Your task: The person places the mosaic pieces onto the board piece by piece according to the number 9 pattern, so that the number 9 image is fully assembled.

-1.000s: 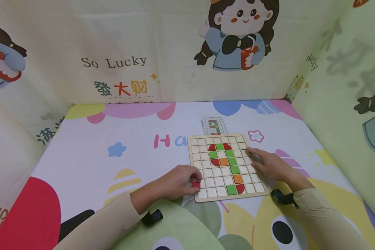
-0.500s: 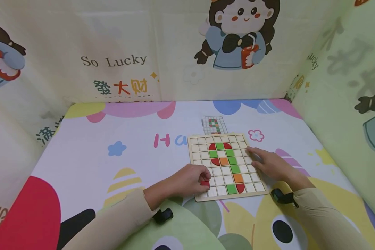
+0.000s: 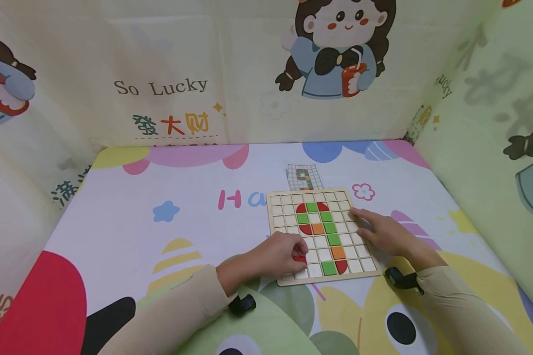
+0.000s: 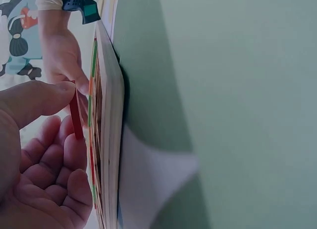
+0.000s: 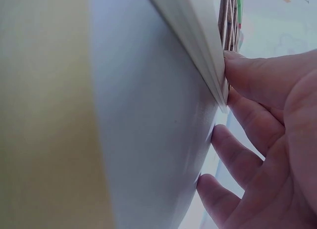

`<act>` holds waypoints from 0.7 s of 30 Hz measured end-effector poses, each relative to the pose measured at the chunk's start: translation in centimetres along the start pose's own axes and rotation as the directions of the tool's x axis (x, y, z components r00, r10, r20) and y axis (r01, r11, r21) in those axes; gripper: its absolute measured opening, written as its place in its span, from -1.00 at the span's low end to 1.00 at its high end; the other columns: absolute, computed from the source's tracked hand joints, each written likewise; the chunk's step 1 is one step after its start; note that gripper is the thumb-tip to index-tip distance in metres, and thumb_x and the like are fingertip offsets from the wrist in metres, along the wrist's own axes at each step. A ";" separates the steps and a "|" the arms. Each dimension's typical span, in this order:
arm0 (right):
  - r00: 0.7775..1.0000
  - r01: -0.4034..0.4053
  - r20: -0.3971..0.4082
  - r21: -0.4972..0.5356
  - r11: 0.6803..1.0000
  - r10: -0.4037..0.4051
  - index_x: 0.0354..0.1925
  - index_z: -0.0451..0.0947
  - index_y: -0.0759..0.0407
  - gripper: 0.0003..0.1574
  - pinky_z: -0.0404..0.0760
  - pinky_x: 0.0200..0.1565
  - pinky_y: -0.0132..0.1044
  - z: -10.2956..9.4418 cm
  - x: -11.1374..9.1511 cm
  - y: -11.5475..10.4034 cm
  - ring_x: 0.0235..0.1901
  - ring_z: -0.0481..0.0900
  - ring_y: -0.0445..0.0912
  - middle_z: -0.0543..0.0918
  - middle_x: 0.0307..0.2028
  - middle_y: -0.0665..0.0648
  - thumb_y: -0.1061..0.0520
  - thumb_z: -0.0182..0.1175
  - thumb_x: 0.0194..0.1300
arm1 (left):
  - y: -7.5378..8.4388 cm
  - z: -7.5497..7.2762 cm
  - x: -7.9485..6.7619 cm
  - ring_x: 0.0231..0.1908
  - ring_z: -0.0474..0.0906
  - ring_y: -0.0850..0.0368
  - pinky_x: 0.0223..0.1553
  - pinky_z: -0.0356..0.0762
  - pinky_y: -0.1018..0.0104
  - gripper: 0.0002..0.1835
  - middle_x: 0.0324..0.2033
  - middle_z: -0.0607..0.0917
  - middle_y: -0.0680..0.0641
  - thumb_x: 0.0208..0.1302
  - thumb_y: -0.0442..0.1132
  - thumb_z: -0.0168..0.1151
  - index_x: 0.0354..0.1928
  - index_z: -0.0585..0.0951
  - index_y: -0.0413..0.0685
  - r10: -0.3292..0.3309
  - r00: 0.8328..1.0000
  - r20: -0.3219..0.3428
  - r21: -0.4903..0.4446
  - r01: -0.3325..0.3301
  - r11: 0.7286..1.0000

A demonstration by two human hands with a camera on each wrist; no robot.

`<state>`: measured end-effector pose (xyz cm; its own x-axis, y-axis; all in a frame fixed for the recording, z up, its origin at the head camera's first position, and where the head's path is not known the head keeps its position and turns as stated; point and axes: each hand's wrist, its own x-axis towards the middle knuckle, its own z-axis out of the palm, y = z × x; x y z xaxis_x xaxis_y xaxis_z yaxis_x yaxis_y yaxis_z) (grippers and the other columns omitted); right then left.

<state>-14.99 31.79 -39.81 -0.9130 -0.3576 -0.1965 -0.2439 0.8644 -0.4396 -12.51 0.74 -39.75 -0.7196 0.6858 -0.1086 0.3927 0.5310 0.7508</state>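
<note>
A square wooden grid board lies on the table, with red, green and orange tiles forming a figure like a 9. Over the board's lower left cells, my left hand pinches a red tile between thumb and finger. The left wrist view catches that tile edge-on, just off the board's face. At the board's right edge rests my right hand. Its thumb and index fingertips touch the frame in the right wrist view, while other fingertips meet the tabletop.
Behind the board, a small paper card shows a similar coloured figure on a grid, its lower part hidden by the board. A printed cloth covers the table. Patterned curtains stand behind and at both sides.
Carrying the red tile, my left hand has moved right, from the board's left edge to over its lower left cells. My right hand stays in place at the right edge.
</note>
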 end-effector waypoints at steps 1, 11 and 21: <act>1.000 0.001 -0.001 0.000 1.000 -0.001 0.47 0.21 0.29 -0.24 0.26 0.25 0.33 0.0 0.0 0.0 0.33 0.25 0.42 0.32 0.36 0.47 0.15 0.19 0.41 | 0.1 0.0 0.0 -0.33 0.48 0.30 -0.21 0.49 0.52 -0.81 -0.38 0.60 0.17 0.20 -0.27 0.44 -0.20 0.62 -0.06 -0.003 1.000 0.000 0.004 0.003 1.000; 1.000 0.007 -0.005 0.005 1.000 -0.007 0.46 0.22 0.28 -0.25 0.27 0.24 0.33 0.0 0.1 0.0 0.32 0.27 0.42 0.33 0.35 0.47 0.14 0.20 0.42 | 0.7 0.8 0.8 -0.33 0.44 0.31 -0.25 0.45 0.53 -0.81 -0.39 0.57 0.20 0.21 -0.20 0.44 -0.18 0.64 -0.02 0.017 1.000 -0.001 0.099 -0.017 0.995; 1.000 0.002 -0.002 -0.002 1.000 -0.002 0.47 0.22 0.28 -0.25 0.27 0.24 0.33 -0.1 0.2 -0.2 0.32 0.27 0.42 0.33 0.35 0.47 0.14 0.20 0.42 | 0.6 1.3 1.4 -0.36 0.45 0.33 -0.27 0.44 0.54 -0.84 -0.43 0.56 0.21 0.20 -0.22 0.43 -0.23 0.63 0.01 0.011 1.000 0.012 0.111 -0.012 0.994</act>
<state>-15.10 31.56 -39.66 -0.9132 -0.3583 -0.1942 -0.2460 0.8646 -0.4381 -12.53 2.63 -40.26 -0.7084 0.6975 -0.1079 0.4628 0.5744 0.6752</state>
